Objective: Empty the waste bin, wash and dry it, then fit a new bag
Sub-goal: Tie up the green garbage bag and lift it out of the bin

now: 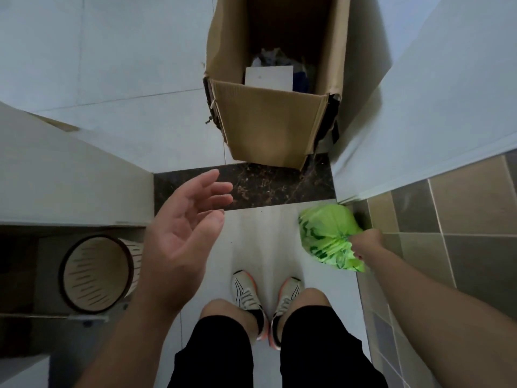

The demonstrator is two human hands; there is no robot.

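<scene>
Pale tiled floor [117,68] underfoot. At 8 o'clock lies the slatted waste bin [96,273], bagless. The left hand [181,236] hovers spread, palm up. At 12, a cardboard box [274,119]. At 3, the right hand [366,242] grips a knotted green bag [324,231].

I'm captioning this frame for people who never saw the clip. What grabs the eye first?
The bright green tied bag, gripped at its knot by the right hand low at right. Next, the tall open cardboard box straight ahead holding discarded paper, and the open left hand raised mid-frame. The slatted waste bin stands at lower left.
</scene>
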